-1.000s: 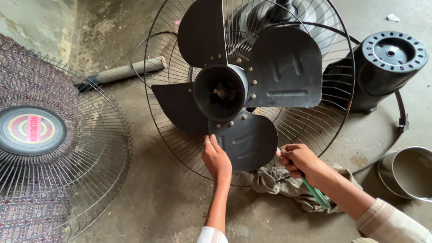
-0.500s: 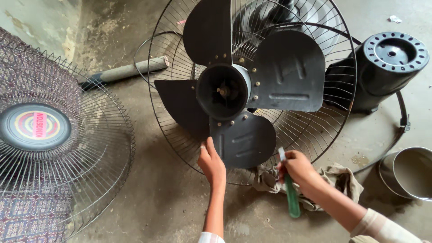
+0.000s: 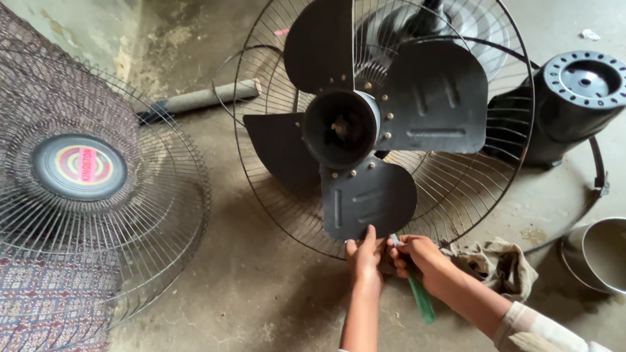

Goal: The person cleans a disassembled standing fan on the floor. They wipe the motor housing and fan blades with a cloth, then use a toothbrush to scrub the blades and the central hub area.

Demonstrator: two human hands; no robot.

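Hands at lower rim of black round wire fan guard [image 3: 456, 195]: left hand [image 3: 365, 255] grip released, fingertips on lowest black metal blade [image 3: 366, 199]; right hand [image 3: 417, 254] clenched around green-handled screwdriver [image 3: 417, 293]. Round steel bowl [image 3: 600, 254] right of guard, contents unclear.

A rough repair workshop, worked at floor level. The stained concrete floor [image 3: 248, 287] carries fan parts: a loose wire front guard [image 3: 85, 215] at left, a black motor housing [image 3: 574, 98] far right, a grey pipe [image 3: 202, 98], a dirty rag [image 3: 499, 264] and a metal pot [image 3: 603, 254] near right.
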